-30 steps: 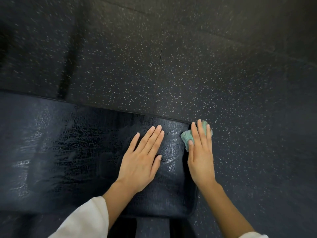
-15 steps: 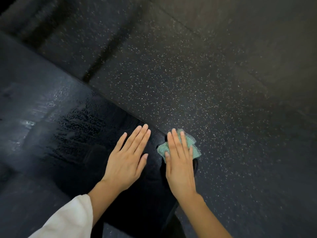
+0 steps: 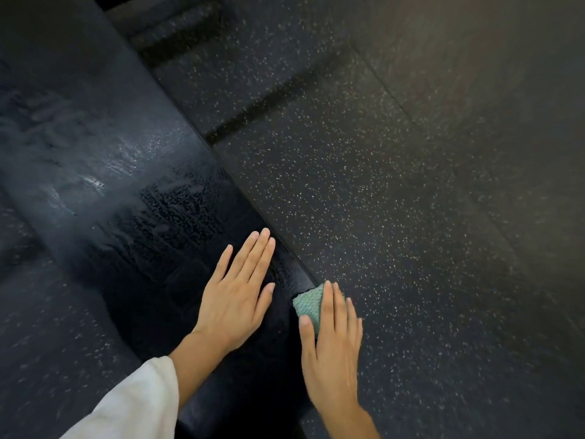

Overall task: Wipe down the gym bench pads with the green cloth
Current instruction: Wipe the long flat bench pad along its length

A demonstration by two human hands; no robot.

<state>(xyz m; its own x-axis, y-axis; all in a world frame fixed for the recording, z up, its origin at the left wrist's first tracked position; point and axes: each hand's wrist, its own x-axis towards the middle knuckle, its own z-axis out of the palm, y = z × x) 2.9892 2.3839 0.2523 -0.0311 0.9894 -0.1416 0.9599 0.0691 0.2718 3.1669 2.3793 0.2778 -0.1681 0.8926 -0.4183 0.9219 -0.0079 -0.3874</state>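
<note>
From the right hand point(image 3: 332, 346), speckled floor point(image 3: 411, 217) lies open from 12 round to 4 o'clock, flat, crossed only by a dark strip point(image 3: 259, 103) far off between 11 and 12. At its 11 o'clock the green cloth point(image 3: 308, 304) sits under its fingers against the bench pad point(image 3: 110, 185) corner, whose edge runs on toward 11. The left hand point(image 3: 235, 299), flat on the pad just beside at 10 o'clock, blocks that way. Beyond it the pad's glistening top runs free toward 10 and 11.
</note>
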